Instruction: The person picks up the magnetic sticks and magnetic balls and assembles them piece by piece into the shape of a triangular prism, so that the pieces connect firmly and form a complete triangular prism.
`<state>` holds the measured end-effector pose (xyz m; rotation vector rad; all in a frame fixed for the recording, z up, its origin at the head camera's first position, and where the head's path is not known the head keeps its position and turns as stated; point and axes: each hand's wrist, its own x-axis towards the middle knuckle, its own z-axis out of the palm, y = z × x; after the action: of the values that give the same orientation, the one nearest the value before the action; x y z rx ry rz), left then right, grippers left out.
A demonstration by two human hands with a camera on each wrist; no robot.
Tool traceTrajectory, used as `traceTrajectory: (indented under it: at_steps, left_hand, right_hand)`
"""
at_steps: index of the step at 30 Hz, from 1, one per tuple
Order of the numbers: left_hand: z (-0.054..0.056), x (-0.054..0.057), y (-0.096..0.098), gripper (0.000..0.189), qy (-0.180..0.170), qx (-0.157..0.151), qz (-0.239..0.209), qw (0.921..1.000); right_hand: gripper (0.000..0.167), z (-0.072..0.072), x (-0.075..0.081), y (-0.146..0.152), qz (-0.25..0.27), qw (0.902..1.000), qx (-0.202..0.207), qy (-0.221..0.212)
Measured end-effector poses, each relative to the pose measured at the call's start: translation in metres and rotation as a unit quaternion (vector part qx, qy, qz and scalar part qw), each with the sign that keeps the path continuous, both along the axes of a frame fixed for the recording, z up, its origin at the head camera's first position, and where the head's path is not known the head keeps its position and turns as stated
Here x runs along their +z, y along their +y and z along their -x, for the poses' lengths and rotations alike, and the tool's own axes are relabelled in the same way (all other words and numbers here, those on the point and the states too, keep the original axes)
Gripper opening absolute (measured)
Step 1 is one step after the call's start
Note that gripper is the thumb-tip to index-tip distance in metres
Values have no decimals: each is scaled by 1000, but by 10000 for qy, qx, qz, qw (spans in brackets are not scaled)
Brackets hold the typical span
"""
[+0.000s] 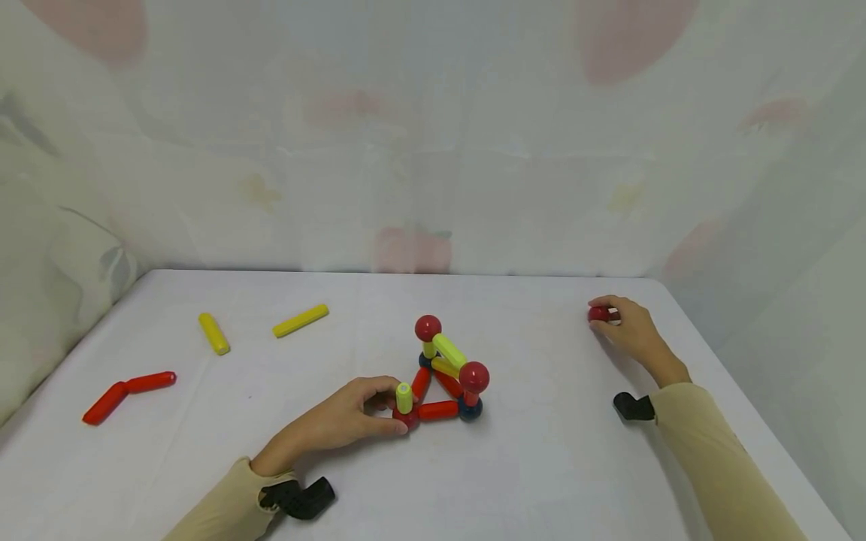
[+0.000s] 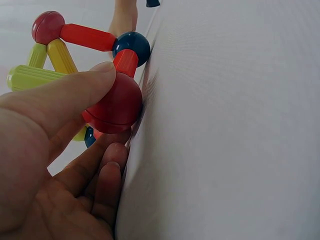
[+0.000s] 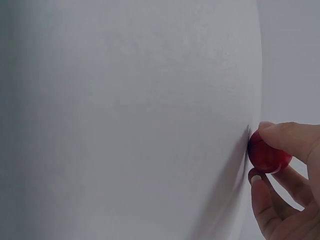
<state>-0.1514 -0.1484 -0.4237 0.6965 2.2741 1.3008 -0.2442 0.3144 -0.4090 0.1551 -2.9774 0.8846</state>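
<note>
My left hand [image 1: 355, 413] pinches a red ball [image 2: 117, 105] at the front left corner of a magnetic stick-and-ball frame, thumb on one side and fingers on the other. A yellow-green stick [image 1: 404, 398] stands upright on that ball. Red sticks [image 1: 438, 410] join it to two dark blue balls [image 1: 470, 408] in a triangle on the table. Above these, a yellow-green stick [image 1: 449, 351] links two raised red balls [image 1: 474, 377]. At the far right, my right hand [image 1: 629, 330] grips a separate red ball [image 3: 270, 154] between thumb and fingers, at the table surface.
On the left of the white table [image 1: 541, 466] lie two yellow sticks [image 1: 301, 321] and two red sticks [image 1: 151, 382] touching end to end. A patterned cloth [image 1: 528, 180] hangs behind the table's back edge. Black wrist mounts [image 1: 298, 500] stick out from both sleeves.
</note>
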Motion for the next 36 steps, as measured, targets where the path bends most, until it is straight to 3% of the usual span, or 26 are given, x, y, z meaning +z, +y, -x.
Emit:
traceTrajectory:
  at_steps: [8,28,36]
  left_hand:
    - [0,1,0,28,54,-53,-50,10000]
    - [3,-2,0,28,99,10,47,9999]
    - [1,2,-1,29,75,5,35,10000]
  right_hand:
    - [46,-4,2,-9,100,9999,31,-38]
    - [42,-18,25,-55,276,9936,595,922]
    - [43,-22,37,-82,407,9897,856,1073]
